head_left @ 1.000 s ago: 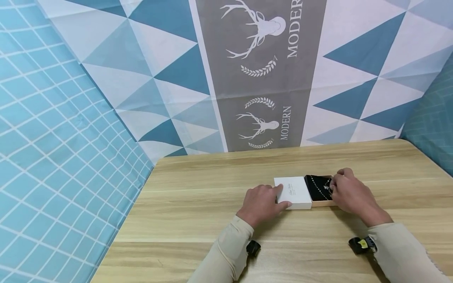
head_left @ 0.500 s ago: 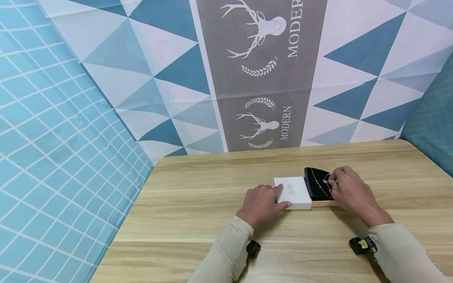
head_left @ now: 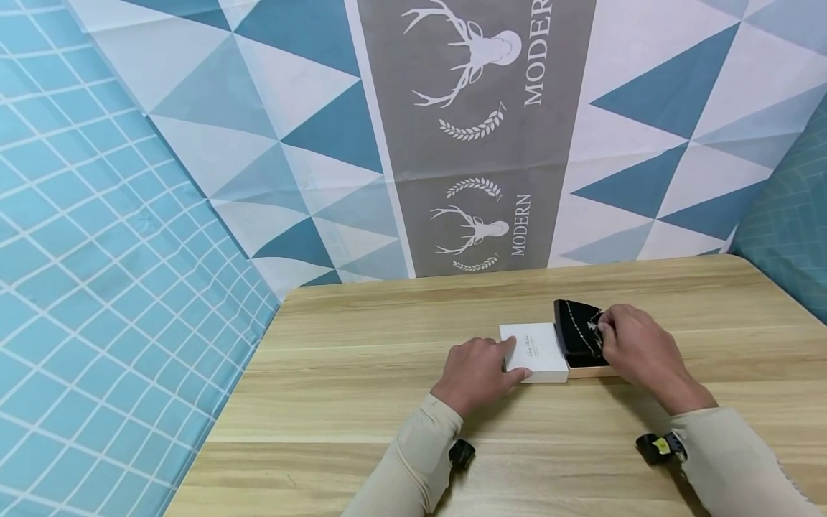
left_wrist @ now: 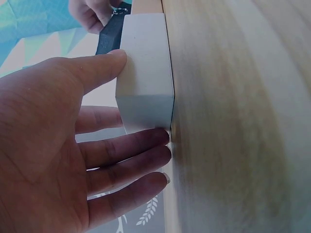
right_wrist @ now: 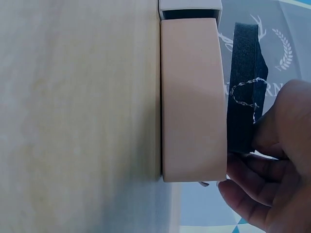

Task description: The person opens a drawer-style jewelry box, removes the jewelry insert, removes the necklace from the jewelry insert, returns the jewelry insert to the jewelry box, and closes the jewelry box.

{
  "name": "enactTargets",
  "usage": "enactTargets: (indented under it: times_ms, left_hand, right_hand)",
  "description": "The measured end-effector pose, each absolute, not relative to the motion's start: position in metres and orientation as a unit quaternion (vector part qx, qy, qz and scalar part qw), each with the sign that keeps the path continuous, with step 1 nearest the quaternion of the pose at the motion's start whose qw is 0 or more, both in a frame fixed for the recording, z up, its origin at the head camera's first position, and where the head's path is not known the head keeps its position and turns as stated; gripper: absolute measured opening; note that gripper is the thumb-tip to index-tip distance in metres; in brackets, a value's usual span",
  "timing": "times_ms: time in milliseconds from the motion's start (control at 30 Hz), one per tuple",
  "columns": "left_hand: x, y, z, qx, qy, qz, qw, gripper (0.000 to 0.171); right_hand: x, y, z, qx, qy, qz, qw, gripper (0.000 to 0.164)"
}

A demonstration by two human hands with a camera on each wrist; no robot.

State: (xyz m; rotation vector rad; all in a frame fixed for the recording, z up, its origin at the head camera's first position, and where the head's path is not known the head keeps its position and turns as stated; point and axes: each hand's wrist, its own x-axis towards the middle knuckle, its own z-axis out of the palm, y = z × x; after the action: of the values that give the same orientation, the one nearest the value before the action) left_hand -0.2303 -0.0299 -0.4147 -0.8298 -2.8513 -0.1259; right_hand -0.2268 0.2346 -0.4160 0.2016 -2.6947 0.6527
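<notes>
My left hand (head_left: 476,370) holds the left end of a white box sleeve (head_left: 535,353), its thumb on the front edge and a finger over the top. In the left wrist view the other fingers stretch past the sleeve's end. A tan drawer (right_wrist: 194,97) sticks out of the sleeve's right side. Over this drawer a black foam pad (right_wrist: 243,58) stands tilted, its far edge raised. My right hand (head_left: 639,352) pinches the pad's right end between thumb and fingers. A thin silver necklace (head_left: 592,327) lies across the pad, and its chain loops over the edge in the right wrist view.
The box rests on a wood-grain table (head_left: 362,402). Behind the table hangs a patterned cloth (head_left: 478,158) with deer heads; a blue checked cloth (head_left: 110,273) is at the left. Black wrist cameras (head_left: 660,449) are strapped under both sleeves.
My right hand has lifted the black pad, which lay flat in the drawer, so its far edge now stands higher and tilts up. My left hand and the white sleeve have stayed still.
</notes>
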Motion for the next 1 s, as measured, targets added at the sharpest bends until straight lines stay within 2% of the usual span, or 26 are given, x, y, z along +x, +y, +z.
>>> enactTargets:
  times_ms: [1000]
  left_hand:
    - [-0.2303, -0.0304, -0.4136, -0.282, -0.955, -0.044, 0.083, 0.054]
  right_hand:
    - [-0.2228, 0.2252, -0.4161, 0.11, -0.924, 0.26, 0.258, 0.002]
